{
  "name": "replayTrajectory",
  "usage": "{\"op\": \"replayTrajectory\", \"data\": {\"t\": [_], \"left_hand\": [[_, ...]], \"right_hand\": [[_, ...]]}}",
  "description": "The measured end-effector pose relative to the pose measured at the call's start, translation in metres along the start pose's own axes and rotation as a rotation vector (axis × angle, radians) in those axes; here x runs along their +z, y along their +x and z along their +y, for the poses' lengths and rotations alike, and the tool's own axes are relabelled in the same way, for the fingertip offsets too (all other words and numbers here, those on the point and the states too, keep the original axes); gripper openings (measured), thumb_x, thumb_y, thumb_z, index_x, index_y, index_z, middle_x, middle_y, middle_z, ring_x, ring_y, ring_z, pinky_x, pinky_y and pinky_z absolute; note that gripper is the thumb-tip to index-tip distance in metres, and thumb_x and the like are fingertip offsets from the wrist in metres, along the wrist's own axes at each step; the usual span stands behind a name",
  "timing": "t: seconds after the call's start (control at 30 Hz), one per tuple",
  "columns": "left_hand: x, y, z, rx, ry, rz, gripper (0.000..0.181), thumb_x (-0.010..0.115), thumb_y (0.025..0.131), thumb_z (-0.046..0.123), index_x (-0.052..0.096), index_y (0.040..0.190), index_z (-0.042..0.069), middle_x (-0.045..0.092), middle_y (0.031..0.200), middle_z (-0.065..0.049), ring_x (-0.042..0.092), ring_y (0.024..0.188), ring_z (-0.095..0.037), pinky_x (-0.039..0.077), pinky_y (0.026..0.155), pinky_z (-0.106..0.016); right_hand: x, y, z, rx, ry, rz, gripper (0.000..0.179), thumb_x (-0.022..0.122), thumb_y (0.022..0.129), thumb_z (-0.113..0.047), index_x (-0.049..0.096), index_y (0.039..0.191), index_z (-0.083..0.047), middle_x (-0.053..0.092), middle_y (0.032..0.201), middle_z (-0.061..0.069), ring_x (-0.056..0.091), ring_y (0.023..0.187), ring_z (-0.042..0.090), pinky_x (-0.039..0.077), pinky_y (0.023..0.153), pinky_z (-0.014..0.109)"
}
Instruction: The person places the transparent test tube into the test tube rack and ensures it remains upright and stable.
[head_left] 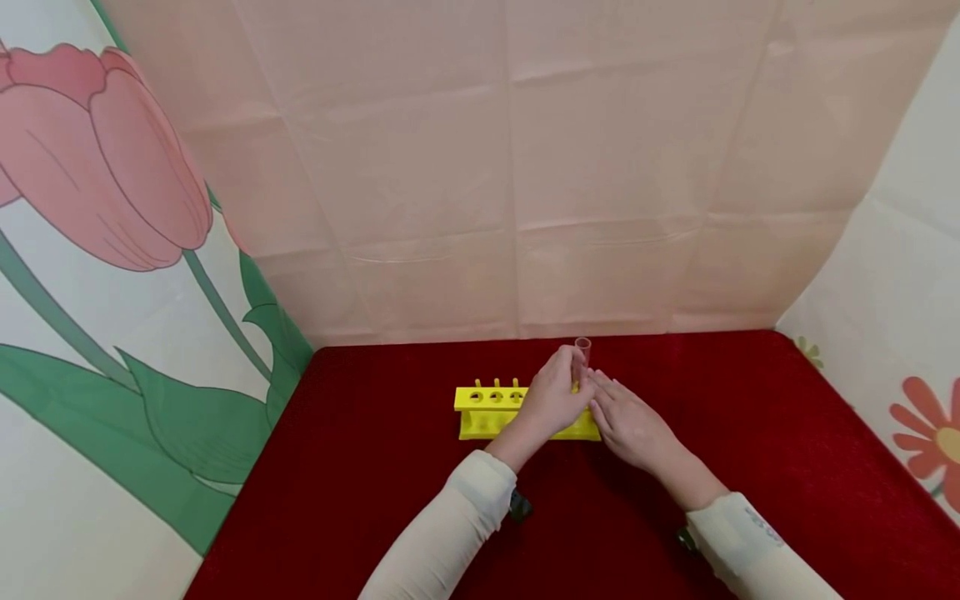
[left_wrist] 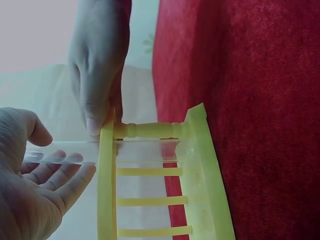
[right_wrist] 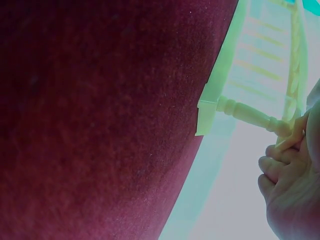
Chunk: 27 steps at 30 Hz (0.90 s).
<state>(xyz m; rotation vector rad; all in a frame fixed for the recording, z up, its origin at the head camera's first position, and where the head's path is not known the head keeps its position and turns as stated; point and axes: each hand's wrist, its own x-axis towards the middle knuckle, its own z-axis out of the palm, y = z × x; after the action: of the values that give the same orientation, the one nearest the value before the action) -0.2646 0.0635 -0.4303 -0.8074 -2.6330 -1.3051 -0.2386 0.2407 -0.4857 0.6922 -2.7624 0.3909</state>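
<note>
A yellow test tube rack stands on the red cloth, with a row of round holes in its top bar and pegs behind. One clear test tube is upright in the hole near its right end; its lower part reaches the rack's base. My left hand is around the tube's upper part, thumb on one side and loosely extended fingers on the other, with the thumb apart from them. At the rack's right end, my right hand holds the end of the top bar.
A red cloth covers the table. Behind it hangs a creased pinkish sheet. Flower-printed sheets stand on both sides, with a large tulip at the left and an orange flower at the right.
</note>
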Motion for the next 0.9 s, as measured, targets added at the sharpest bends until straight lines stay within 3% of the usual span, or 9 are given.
{"op": "replayTrajectory", "data": {"t": [0.5,0.73,0.9], "left_hand": [[-0.002,-0.002,-0.003,-0.027,0.015,-0.017,0.030,0.064,0.097,0.021,0.050,0.124,0.018,0.052,0.100,0.008,0.052,0.081,-0.009,0.048,0.069,-0.020],[-0.007,-0.003,-0.004,-0.032,0.029,-0.074,0.043,0.065,0.096,0.022,0.050,0.136,0.016,0.057,0.117,0.006,0.059,0.105,-0.012,0.051,0.091,-0.022],[-0.017,-0.006,-0.008,-0.013,0.108,-0.114,0.048,0.064,0.097,0.024,0.048,0.141,0.015,0.057,0.133,0.002,0.057,0.121,-0.012,0.050,0.100,-0.027]], "right_hand": [[-0.001,0.001,-0.004,0.000,0.002,-0.007,0.050,0.049,0.106,-0.015,0.040,0.149,0.009,0.040,0.156,0.023,0.037,0.145,0.040,0.031,0.115,0.058],[-0.003,-0.001,-0.004,0.012,-0.021,-0.005,0.050,0.050,0.105,-0.017,0.042,0.149,0.007,0.041,0.156,0.021,0.037,0.145,0.040,0.031,0.116,0.058],[-0.009,-0.001,0.001,0.071,0.021,-0.024,0.053,0.051,0.106,-0.023,0.042,0.151,0.004,0.041,0.156,0.022,0.035,0.146,0.040,0.029,0.117,0.058]]}}
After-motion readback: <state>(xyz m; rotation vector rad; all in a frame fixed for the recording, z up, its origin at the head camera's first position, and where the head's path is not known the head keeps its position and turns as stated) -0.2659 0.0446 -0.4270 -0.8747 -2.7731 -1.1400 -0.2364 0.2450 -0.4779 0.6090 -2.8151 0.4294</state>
